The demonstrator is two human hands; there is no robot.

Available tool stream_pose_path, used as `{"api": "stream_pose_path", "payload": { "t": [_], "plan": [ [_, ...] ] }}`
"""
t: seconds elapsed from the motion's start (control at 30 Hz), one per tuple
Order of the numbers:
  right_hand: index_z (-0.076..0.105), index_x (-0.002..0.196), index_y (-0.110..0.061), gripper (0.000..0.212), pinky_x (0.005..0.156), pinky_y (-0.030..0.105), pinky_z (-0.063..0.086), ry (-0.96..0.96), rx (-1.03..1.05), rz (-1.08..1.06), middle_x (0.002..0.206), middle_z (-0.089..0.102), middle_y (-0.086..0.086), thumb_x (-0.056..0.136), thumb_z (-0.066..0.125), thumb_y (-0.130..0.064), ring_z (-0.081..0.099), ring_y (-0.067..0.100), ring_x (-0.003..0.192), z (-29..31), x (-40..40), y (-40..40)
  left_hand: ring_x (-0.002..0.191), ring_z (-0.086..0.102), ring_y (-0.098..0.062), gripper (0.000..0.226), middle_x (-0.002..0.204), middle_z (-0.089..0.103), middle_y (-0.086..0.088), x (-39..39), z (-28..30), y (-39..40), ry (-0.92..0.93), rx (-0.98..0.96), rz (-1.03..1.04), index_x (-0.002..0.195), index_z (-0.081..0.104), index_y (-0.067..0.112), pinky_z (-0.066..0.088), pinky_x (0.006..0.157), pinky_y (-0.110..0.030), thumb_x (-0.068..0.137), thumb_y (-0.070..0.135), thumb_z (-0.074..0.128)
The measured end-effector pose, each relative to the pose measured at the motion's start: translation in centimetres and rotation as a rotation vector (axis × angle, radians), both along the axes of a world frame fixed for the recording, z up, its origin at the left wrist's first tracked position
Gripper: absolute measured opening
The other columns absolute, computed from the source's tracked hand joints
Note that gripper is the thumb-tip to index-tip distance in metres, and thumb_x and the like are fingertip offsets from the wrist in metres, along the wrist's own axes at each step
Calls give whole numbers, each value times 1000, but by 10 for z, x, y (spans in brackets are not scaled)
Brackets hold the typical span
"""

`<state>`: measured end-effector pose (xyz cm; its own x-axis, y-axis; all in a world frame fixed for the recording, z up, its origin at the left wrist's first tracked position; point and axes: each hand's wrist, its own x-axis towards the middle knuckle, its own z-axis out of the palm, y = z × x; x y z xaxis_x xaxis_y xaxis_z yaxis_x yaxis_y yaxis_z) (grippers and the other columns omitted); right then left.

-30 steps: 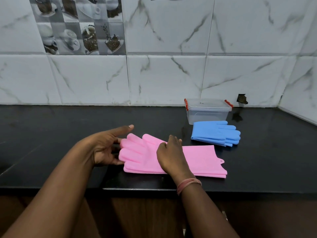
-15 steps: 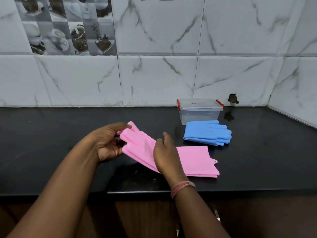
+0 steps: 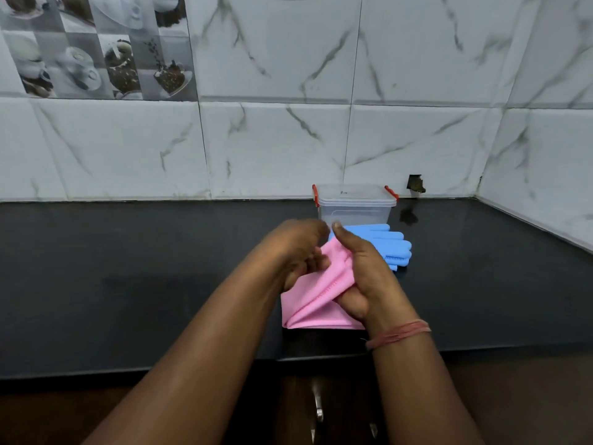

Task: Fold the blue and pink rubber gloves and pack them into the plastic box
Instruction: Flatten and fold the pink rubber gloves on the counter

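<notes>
The pink rubber gloves (image 3: 316,303) lie doubled over on the black counter, the finger end lifted over the cuff end. My left hand (image 3: 301,248) pinches the finger end from the left. My right hand (image 3: 365,274) grips the folded pink rubber from the right, thumb underneath. Just behind them the blue rubber gloves (image 3: 390,244) lie folded flat, partly hidden by my right hand. The clear plastic box (image 3: 354,205) with red clips stands lidded against the wall behind the blue gloves.
The black counter (image 3: 144,268) runs left to right, its front edge near my forearms. Marble-look wall tiles rise behind, with a corner wall at the right (image 3: 545,187). A small hole in the tile (image 3: 415,184) sits right of the box.
My left hand has carried the pink gloves' finger end up and rightwards over the cuff end. My right hand went from pressing the middle to gripping the fold. The view shifted right.
</notes>
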<state>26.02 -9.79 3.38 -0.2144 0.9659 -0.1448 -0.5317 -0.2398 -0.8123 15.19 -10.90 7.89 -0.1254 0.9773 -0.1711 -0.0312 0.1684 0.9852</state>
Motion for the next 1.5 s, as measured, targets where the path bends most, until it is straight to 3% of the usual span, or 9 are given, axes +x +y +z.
{"api": "stream_pose_path", "payload": {
  "t": [0.13, 0.27, 0.4, 0.63, 0.8, 0.97, 1.17, 1.37, 1.5],
  "plan": [
    [68, 116, -4, 32, 91, 55, 57, -302, -90, -213, 98, 77, 17, 84, 67, -8, 74, 35, 90, -15, 22, 4, 93, 62, -22, 26, 102, 69, 0, -12, -36, 9, 479, 249, 154, 104, 70, 22, 51, 88, -34, 93, 11, 49],
    [68, 104, -18, 36, 81, 42, 59, -876, 65, -214, 90, 76, 4, 69, 66, -26, 72, 26, 86, -19, 37, 0, 128, 59, -21, 34, 138, 68, -1, -16, -64, 6, 776, 389, 16, 127, 70, 24, 42, 108, -28, 103, 16, 47],
    [59, 86, -10, 11, 51, 26, 34, -1358, 133, -218, 76, 63, 6, 82, 61, -20, 59, 24, 72, -4, 50, -11, 160, 6, -32, 51, 172, 20, -8, -8, -92, 8, 1160, 257, -257, 160, 35, 29, 6, 128, -46, 109, 37, 34],
    [52, 129, -8, 52, 103, 43, 42, -1698, 193, -313, 135, 53, 18, 97, 45, -49, 48, 37, 126, -17, 22, -7, 160, 0, -33, 56, 174, 12, -6, -3, -107, 5, 1423, 350, -214, 163, 22, 33, 2, 128, -50, 108, 43, 25],
    [15, 156, 4, 78, 123, 48, 12, -1784, 18, -182, 163, 16, 24, 102, 27, -52, 16, 38, 150, -42, 11, 0, 160, -1, -32, 67, 174, 0, -13, -6, -104, 7, 1196, 303, -141, 165, 15, 26, 4, 128, -42, 106, 44, 39],
    [36, 145, -4, 77, 108, 46, 28, -1808, -81, -305, 147, 34, 17, 93, 44, -61, 33, 33, 133, -26, 18, -8, 125, 56, -38, 60, 135, 62, -19, -15, -92, 8, 1046, -43, 182, 132, 58, 9, 45, 102, -41, 98, 56, 46],
    [42, 141, -10, 65, 111, 44, 31, -1628, -21, -257, 147, 41, 16, 92, 55, -52, 38, 35, 135, -22, 28, -3, 99, 70, -29, 58, 109, 71, -9, -12, -62, 9, 629, -58, -25, 113, 64, 14, 59, 89, -41, 61, 41, 64],
    [52, 123, -1, 44, 82, 30, 45, -1378, 96, -259, 115, 66, 13, 93, 64, -32, 62, 30, 104, 7, 70, 10, 102, 74, -36, 27, 110, 77, -23, 14, -59, 27, -248, -201, -133, 118, 69, -2, 58, 94, -49, 93, 4, 63],
    [56, 97, -9, 33, 64, 27, 35, -1493, 58, -195, 102, 63, 10, 88, 72, -36, 53, 24, 84, 25, 99, 18, 95, 75, -36, 30, 110, 77, -26, 25, -75, 34, -329, -213, -179, 119, 69, -7, 61, 82, -45, 90, -5, 66]
  ]
}}
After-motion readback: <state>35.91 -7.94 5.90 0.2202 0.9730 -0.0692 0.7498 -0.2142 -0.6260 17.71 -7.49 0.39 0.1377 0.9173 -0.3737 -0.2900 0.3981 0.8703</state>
